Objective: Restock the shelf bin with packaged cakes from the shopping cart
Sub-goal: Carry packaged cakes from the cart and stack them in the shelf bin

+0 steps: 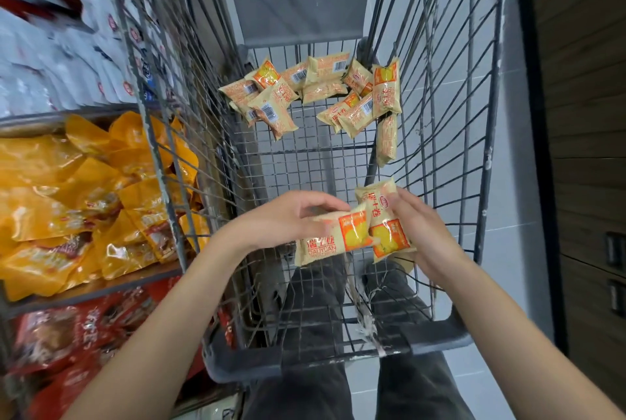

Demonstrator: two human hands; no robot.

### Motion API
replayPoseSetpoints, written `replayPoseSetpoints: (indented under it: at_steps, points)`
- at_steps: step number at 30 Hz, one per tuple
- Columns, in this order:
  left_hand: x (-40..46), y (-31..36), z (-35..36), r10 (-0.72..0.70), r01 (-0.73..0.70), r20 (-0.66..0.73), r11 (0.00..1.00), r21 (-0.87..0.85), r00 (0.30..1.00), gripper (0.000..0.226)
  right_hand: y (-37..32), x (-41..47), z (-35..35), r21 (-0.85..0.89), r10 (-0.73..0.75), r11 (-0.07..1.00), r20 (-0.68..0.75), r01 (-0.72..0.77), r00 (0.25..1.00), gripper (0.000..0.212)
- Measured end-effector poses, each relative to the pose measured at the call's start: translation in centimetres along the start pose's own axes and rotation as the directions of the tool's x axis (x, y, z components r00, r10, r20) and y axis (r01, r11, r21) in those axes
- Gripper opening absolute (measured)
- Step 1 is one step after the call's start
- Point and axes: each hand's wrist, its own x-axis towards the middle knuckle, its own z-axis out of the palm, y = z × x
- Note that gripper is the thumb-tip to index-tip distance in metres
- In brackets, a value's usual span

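Both hands, left hand and right hand, apparently grip cake packets above the cart's open near floor.

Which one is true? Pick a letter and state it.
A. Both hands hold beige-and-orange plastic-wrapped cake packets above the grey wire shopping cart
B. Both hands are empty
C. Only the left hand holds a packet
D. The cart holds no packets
A: the left hand grips one beige-and-orange plastic-wrapped cake packet, the right hand grips another, and more packets lie in the grey wire shopping cart.
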Motion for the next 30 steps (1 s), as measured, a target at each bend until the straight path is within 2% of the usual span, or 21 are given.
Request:
replayPoseSetpoints:
  at_steps: [3,5,7,9,12,15,19,23,26,28,30]
  points:
    - [0.5,0.9,-0.2,-0.022,0.023,0.069,1.000,-0.018,0.997,0.029,-0.6,0.1,0.1,-0.068,0.052,0.997,0.169,-0.041,0.984,0.031]
    - [1.2,1.2,-0.1,-0.017,0.018,0.059,1.000,-0.011,0.998,0.026,-0.9,0.1,0.1,-0.118,0.059,0.993,0.271,-0.028,0.961,0.040]
    - [1.8,1.2,-0.1,0.006,-0.006,-0.023,1.000,0.002,1.000,0.025,-1.0,0.0,-0.1,-0.147,0.032,0.989,0.316,0.016,0.948,0.045]
    - [2.5,0.8,-0.1,0.017,-0.021,-0.161,1.000,-0.020,0.987,0.028,-1.0,0.0,-0.4,-0.126,0.035,0.992,0.318,0.005,0.947,0.043]
    - [3.2,0.1,0.6,-0.073,-0.011,-0.370,0.976,-0.219,0.926,0.024,-1.0,-0.1,-0.4,-0.111,0.046,0.994,0.335,-0.009,0.941,0.037]
    - [3.5,-0.7,1.7,-0.052,-0.063,-0.460,0.971,-0.232,0.886,0.017,-0.9,-0.7,-0.3,-0.100,0.073,0.994,0.389,-0.037,0.918,0.043]
    - [3.7,-0.7,2.3,0.035,-0.135,-0.428,0.969,-0.207,0.903,0.011,-0.7,-0.9,-0.3,-0.107,0.116,0.992,0.504,-0.072,0.856,0.050]
    - [4.0,0.0,2.3,0.082,-0.129,-0.312,0.983,-0.134,0.947,0.012,-0.8,-1.0,-0.3,-0.086,0.142,0.990,0.596,-0.113,0.790,0.066]
    - [4.4,0.4,3.2,0.072,-0.135,-0.287,0.969,-0.206,0.955,0.008,-1.2,-0.9,0.0,-0.179,0.159,0.982,0.578,-0.065,0.801,0.074]
    - [4.7,0.5,3.5,0.024,-0.120,-0.325,0.952,-0.280,0.945,0.005,-1.3,-0.7,0.1,-0.221,0.155,0.975,0.549,-0.036,0.821,0.068]
    - [5.2,0.5,3.0,-0.026,-0.111,-0.425,0.949,-0.295,0.905,0.009,-1.3,-0.5,0.1,-0.231,0.137,0.973,0.514,-0.017,0.847,0.048]
